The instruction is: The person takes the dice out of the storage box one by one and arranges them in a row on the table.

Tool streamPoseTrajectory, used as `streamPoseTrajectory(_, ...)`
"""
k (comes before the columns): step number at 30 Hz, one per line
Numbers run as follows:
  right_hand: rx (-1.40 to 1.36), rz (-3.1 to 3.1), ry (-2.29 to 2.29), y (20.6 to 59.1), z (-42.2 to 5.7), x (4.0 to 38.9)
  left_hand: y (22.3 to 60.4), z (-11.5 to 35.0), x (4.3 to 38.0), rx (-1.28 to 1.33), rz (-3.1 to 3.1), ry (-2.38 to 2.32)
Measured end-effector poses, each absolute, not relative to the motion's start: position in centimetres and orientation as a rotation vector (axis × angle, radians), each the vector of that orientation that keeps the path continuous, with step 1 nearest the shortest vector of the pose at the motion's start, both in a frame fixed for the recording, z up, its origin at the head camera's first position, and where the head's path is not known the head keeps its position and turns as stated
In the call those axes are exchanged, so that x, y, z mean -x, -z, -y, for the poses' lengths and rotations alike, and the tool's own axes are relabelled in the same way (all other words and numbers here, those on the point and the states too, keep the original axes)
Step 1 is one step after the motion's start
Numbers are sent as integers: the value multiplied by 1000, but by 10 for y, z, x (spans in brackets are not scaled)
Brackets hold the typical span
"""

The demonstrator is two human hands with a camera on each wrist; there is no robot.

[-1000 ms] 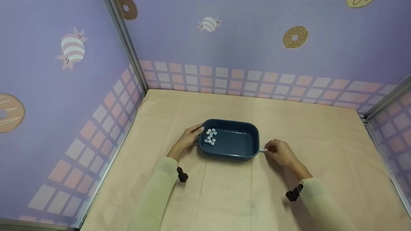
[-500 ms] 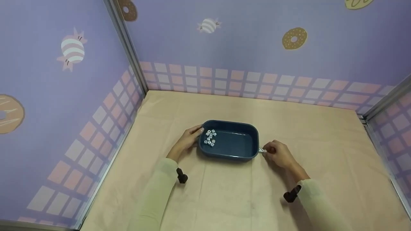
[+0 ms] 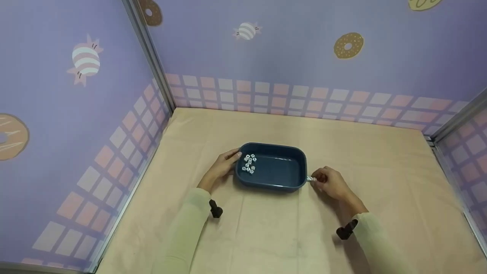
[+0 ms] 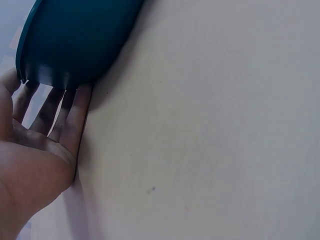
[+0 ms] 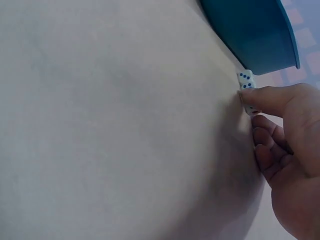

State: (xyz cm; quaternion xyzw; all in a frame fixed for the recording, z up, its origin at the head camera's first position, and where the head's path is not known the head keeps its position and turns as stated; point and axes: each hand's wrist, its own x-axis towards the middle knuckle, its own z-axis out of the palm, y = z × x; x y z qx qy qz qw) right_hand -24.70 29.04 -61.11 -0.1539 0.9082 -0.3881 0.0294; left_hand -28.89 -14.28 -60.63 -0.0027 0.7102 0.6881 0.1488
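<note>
Dice (image 5: 246,80) with blue pips (image 5: 244,76), pinched between right fingers (image 5: 270,98), left fingers (image 4: 77,115) clamped on dark blue dish (image 3: 281,173)

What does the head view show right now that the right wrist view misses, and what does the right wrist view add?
Only the head view: the inside of the blue dish, the small dice lying near its left end, and the left hand touching that end.
Only the right wrist view: clear blue pips on the held dice.
Both: the right hand pinching those dice beside the dish, the pale cloth, and part of the patterned wall.
</note>
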Motion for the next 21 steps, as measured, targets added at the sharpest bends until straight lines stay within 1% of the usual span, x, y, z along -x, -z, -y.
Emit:
streamPoseTrajectory(7, 416, -2864, 1282, 592, -291, 250, 606, 143, 290, 9, -2095, -1937)
streamPoseTrajectory(11, 417, -2948, 1415, 577, -280, 256, 609, 144, 291, -12, -2126, -1909)
streamPoseTrajectory(15, 480, -2991, 1553, 564, -256, 261, 610, 145, 291, -15, -2136, -1900)
streamPoseTrajectory(21, 564, -2876, 1706, 549, -201, 265, 607, 143, 291, -30, -2122, -1922)
